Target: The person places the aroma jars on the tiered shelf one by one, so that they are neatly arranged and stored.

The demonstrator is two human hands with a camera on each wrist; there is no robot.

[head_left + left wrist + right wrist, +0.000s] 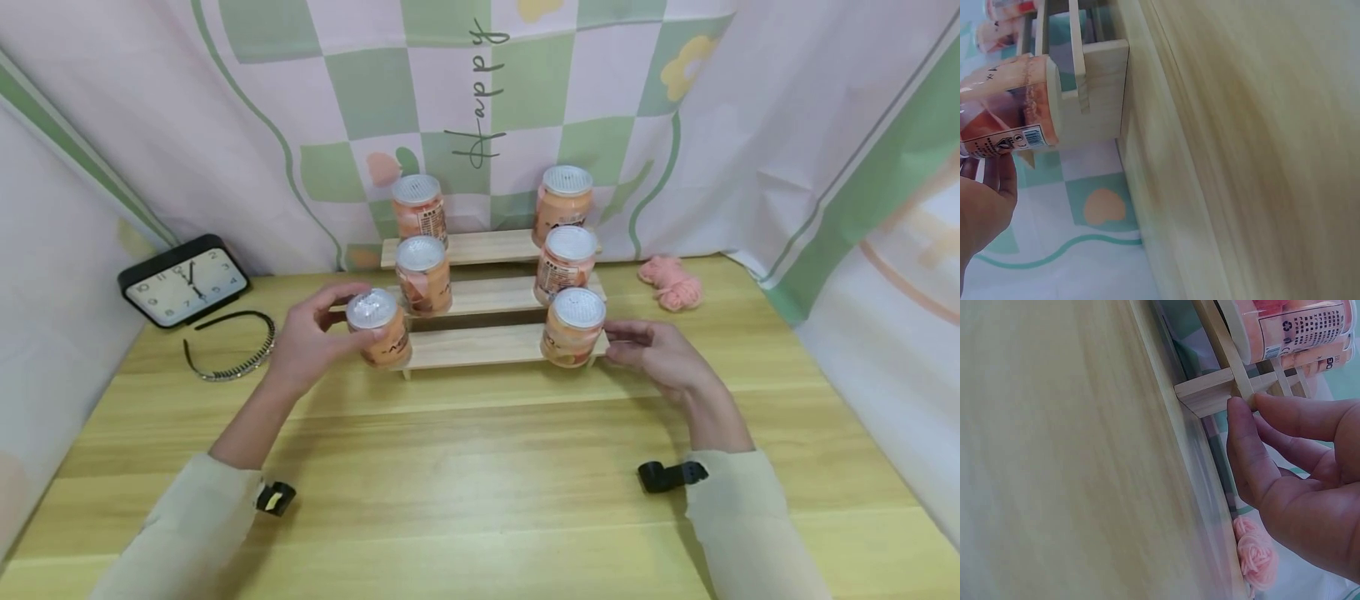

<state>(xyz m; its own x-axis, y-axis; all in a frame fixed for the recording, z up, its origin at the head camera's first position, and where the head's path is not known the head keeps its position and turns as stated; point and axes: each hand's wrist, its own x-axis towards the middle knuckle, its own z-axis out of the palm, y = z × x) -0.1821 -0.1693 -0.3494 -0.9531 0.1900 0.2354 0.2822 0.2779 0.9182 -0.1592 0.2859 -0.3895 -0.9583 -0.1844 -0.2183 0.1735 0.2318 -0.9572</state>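
My left hand (311,342) grips a peach-labelled can (388,343) with a silver lid at the left end of the lowest step. In the left wrist view, the base of this can (1013,106) is right at the step's end. With thumb and fingertips, my right hand (660,354) pinches the right end of the lowest step of a three-step wooden rack (472,346). The right wrist view shows those fingertips on the rack's plank (1235,369), just below another can (1291,328). A matching can (573,329) stands at the right of that step.
Similar cans stand at both ends of the middle and top steps, such as one at top left (418,208). A black clock (183,279) and a headband (232,372) lie left on the wooden table (465,483). Pink yarn (670,283) lies right. A checked curtain (375,92) hangs behind.
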